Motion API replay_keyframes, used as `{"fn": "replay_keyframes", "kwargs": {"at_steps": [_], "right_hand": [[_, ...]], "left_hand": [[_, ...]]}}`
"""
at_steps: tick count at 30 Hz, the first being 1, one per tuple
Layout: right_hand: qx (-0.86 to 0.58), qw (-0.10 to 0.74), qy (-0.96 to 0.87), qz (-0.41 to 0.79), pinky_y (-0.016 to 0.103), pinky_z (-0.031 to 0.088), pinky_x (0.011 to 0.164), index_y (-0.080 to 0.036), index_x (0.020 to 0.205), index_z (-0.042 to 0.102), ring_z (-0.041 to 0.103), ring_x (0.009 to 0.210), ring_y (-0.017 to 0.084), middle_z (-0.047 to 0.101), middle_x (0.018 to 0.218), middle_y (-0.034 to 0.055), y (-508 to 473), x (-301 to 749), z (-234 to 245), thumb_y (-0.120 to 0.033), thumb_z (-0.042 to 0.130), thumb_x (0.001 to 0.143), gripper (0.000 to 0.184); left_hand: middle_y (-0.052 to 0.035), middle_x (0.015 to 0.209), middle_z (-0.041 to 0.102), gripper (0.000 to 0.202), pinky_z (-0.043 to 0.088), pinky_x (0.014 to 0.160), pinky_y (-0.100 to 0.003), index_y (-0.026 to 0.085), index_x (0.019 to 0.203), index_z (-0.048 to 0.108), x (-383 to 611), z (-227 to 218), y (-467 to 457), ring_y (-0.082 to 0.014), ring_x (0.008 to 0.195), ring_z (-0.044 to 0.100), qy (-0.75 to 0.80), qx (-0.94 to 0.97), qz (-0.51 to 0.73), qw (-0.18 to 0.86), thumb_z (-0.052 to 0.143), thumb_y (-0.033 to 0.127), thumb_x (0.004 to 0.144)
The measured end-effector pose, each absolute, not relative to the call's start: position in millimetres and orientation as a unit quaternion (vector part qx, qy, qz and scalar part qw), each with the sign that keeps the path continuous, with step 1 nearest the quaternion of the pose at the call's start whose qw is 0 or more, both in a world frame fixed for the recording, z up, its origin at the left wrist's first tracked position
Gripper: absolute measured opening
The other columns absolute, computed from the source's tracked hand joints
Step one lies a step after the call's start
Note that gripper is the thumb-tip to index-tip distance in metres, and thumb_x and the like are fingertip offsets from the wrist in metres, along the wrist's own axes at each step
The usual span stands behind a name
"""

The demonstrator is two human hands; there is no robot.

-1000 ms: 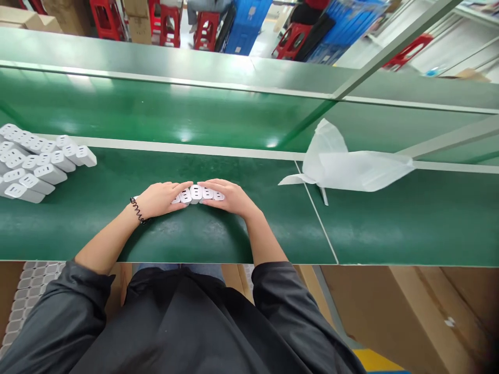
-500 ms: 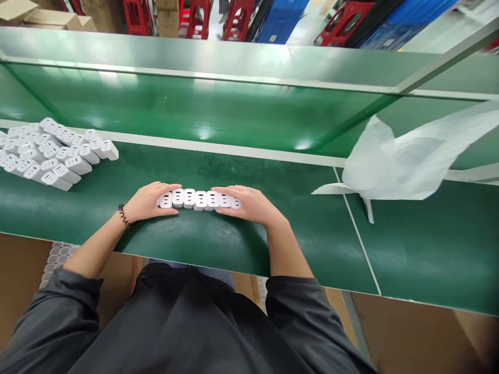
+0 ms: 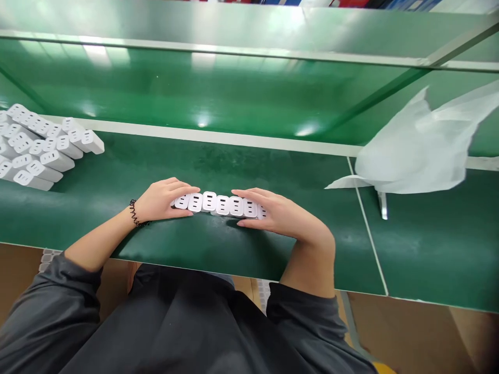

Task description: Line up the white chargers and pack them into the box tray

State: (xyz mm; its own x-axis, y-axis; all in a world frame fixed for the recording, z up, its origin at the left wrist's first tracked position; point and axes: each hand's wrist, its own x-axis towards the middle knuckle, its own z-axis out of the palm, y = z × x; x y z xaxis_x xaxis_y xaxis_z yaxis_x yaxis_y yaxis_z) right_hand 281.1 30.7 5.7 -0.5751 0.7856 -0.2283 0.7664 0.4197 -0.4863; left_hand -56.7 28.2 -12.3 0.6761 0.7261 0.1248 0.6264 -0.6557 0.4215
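A row of several white USB chargers, each with dark slots on its upward face, spans the gap between my two hands over the green bench. My left hand wraps the left end of the row, thumb on the near side and fingers on the far side. Around the right end, my right hand grips in the same way. The chargers press side by side, slightly uneven in line. Their undersides are hidden, so I cannot tell whether the row touches the bench.
Many more white chargers are massed at the left of the green bench. A thin white plastic sheet hangs at the right, above a small metal bracket. Behind runs a raised green panel with a pale rail.
Both hands and the row of chargers between them have shifted right in the picture. The view has tilted down and moved, so the charger pile sits further left.
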Motion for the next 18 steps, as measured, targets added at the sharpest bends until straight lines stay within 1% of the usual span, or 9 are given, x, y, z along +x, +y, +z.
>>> {"fn": "replay_keyframes", "kwargs": {"at_steps": [2, 3, 6, 8, 11, 14, 16, 18], "right_hand": [[-0.470, 0.010, -0.839, 0.275, 0.048, 0.058, 0.094, -0.034, 0.150, 0.044, 0.061, 0.122, 0.035, 0.058, 0.141, 0.0066, 26.9, 290.7, 8.8, -0.066, 0.067, 0.080, 0.081], [-0.474, 0.000, -0.836, 0.278, 0.048, 0.057, 0.096, -0.035, 0.152, 0.040, 0.059, 0.125, 0.035, 0.056, 0.144, 0.0067, 24.8, 296.3, 11.7, -0.067, 0.067, 0.079, 0.084], [-0.493, -0.040, -0.817, 0.296, 0.048, 0.054, 0.101, -0.035, 0.156, 0.032, 0.055, 0.131, 0.034, 0.049, 0.152, 0.0059, 18.8, 309.8, 23.3, -0.067, 0.064, 0.081, 0.087], [-0.509, -0.061, -0.801, 0.308, 0.047, 0.052, 0.104, -0.033, 0.156, 0.031, 0.054, 0.132, 0.033, 0.047, 0.153, 0.0057, 16.0, 312.3, 30.1, -0.064, 0.063, 0.083, 0.086], [-0.522, -0.075, -0.788, 0.317, 0.045, 0.051, 0.105, -0.029, 0.154, 0.035, 0.054, 0.132, 0.032, 0.049, 0.150, 0.0065, 15.2, 308.9, 33.9, -0.053, 0.063, 0.081, 0.082], [-0.529, -0.071, -0.781, 0.323, 0.044, 0.051, 0.104, -0.027, 0.151, 0.040, 0.056, 0.128, 0.031, 0.053, 0.146, 0.0071, 16.9, 306.7, 32.5, -0.043, 0.059, 0.081, 0.074], [-0.532, -0.060, -0.778, 0.328, 0.043, 0.052, 0.103, -0.027, 0.144, 0.048, 0.058, 0.124, 0.029, 0.057, 0.142, 0.0064, 18.5, 308.6, 31.5, -0.042, 0.057, 0.082, 0.065], [-0.554, -0.050, -0.764, 0.326, 0.041, 0.054, 0.098, -0.028, 0.133, 0.058, 0.061, 0.119, 0.028, 0.061, 0.135, 0.0054, 20.6, 312.0, 31.4, -0.046, 0.054, 0.083, 0.053]], "left_hand": [[-0.0100, 0.130, 0.065, 0.060, 0.050, 0.099, -0.036, 0.020, 0.137, 0.056, -59.7, -12.8, 27.1, -0.0234, 0.112, 0.061, 0.359, 0.904, 0.178, 0.150, 0.060, 0.059, 0.092], [-0.0108, 0.131, 0.065, 0.063, 0.050, 0.100, -0.036, 0.019, 0.138, 0.054, -61.2, -12.7, 27.1, -0.0235, 0.114, 0.061, 0.348, 0.906, 0.196, 0.140, 0.061, 0.060, 0.091], [-0.0111, 0.129, 0.065, 0.067, 0.053, 0.095, -0.036, 0.019, 0.139, 0.051, -65.0, -11.1, 28.1, -0.0236, 0.112, 0.062, 0.321, 0.911, 0.231, 0.121, 0.065, 0.060, 0.088], [-0.0114, 0.128, 0.065, 0.067, 0.054, 0.093, -0.036, 0.019, 0.139, 0.051, -66.7, -8.6, 28.6, -0.0246, 0.111, 0.063, 0.313, 0.914, 0.234, 0.109, 0.067, 0.058, 0.087], [-0.0117, 0.128, 0.065, 0.067, 0.054, 0.093, -0.037, 0.019, 0.141, 0.049, -69.3, -5.3, 29.3, -0.0259, 0.112, 0.063, 0.314, 0.921, 0.210, 0.093, 0.067, 0.056, 0.088], [-0.0117, 0.130, 0.064, 0.068, 0.054, 0.092, -0.036, 0.020, 0.144, 0.046, -72.8, -4.7, 30.8, -0.0260, 0.113, 0.063, 0.314, 0.926, 0.186, 0.092, 0.065, 0.055, 0.090], [-0.0117, 0.132, 0.063, 0.068, 0.054, 0.092, -0.036, 0.020, 0.146, 0.044, -75.4, -5.5, 32.3, -0.0255, 0.113, 0.064, 0.312, 0.929, 0.174, 0.097, 0.064, 0.056, 0.091], [-0.0120, 0.132, 0.062, 0.069, 0.054, 0.092, -0.036, 0.019, 0.146, 0.043, -77.7, -6.2, 33.9, -0.0254, 0.112, 0.064, 0.310, 0.931, 0.166, 0.099, 0.062, 0.056, 0.092]]}}
